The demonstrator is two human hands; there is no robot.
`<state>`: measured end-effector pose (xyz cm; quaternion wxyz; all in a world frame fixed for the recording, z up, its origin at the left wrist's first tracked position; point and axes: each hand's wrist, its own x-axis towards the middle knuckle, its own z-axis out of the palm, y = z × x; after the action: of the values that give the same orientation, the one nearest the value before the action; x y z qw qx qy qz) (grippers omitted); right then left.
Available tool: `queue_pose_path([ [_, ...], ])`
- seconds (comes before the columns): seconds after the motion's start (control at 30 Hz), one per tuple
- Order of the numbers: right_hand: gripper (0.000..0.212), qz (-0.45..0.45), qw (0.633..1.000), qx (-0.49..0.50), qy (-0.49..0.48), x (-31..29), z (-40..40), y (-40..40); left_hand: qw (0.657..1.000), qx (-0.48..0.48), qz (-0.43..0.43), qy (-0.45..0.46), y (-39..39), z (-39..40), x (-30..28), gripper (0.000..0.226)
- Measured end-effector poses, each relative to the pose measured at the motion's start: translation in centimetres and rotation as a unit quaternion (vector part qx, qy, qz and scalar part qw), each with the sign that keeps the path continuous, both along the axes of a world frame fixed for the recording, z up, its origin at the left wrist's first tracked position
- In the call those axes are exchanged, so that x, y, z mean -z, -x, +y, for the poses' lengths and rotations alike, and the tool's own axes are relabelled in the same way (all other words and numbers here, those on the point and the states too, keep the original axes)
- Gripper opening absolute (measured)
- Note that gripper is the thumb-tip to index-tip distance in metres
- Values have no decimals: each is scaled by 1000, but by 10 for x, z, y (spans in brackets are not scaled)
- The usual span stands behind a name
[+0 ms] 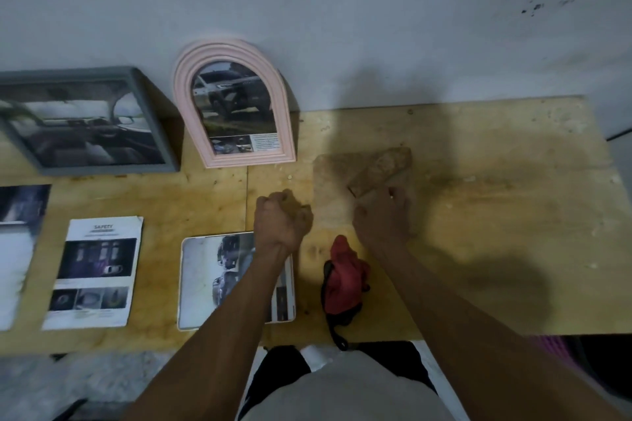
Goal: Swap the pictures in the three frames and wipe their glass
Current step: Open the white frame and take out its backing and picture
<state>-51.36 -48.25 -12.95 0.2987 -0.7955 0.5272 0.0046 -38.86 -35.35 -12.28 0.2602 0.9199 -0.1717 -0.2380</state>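
Note:
A brown frame [333, 181] lies face down on the wooden table [496, 215], its back stand [381, 167] raised at an angle. My right hand [381, 219] rests on the frame's back and its fingertips pinch the near end of the stand. My left hand [282, 219] is a fist on the table just left of the frame, with nothing visible in it. A grey frame [85, 120] and a pink arched frame [234, 102] lean on the wall, each holding a car picture. A red cloth [343, 280] lies near the front edge.
Loose pictures lie on the left half of the table: a sheet headed SAFETY [97, 270], a rounded-corner car print [212, 280] under my left forearm, and another print [17, 249] at the left edge. A black strap [333, 328] trails from the cloth over the table's front edge.

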Motion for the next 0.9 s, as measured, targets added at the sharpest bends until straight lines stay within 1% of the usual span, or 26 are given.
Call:
queue_pose_path([
  [0.07,47,-20,1000,-6,-5,-6,25,-11,1000,-26,12,6,-9,29,-8,46],
  [0.17,49,-63,997,2,-34,-16,68,-25,999,-37,-9,-4,-22,82,-14,41],
  [0.23,47,-65,997,-6,-43,-15,99,-30,999,-32,-17,-7,-29,124,-12,39],
  [0.33,39,-49,996,-70,-23,-4,145,-31,999,-30,-16,-26,-39,184,-1,44],
  [0.37,39,-46,996,-73,-29,-2,159,-30,999,-22,-18,-34,-42,199,5,44],
  [0.43,50,-44,996,-56,-62,3,181,-25,998,-2,-18,-55,-48,221,14,37],
  [0.5,69,-22,994,-74,-77,8,198,-20,996,21,-27,-76,-55,233,23,21],
  [0.53,77,-9,992,-88,-86,11,204,-18,995,34,-31,-83,-58,236,24,18],
  [0.57,83,5,991,-95,-98,12,209,-18,995,47,-32,-85,-62,236,26,21],
  [0.6,87,14,989,-95,-111,14,211,-19,994,57,-26,-88,-65,235,27,28],
  [0.67,89,29,988,-98,-118,15,213,-21,992,77,-12,-96,-71,230,27,45],
  [0.7,88,35,988,-102,-109,15,213,-22,992,84,-8,-98,-74,227,25,50],
  [0.77,85,45,989,-100,-95,14,213,-24,992,82,5,-97,-78,220,21,51],
  [0.9,85,73,990,-93,-75,13,210,-28,990,98,0,-106,-84,208,20,47],
])
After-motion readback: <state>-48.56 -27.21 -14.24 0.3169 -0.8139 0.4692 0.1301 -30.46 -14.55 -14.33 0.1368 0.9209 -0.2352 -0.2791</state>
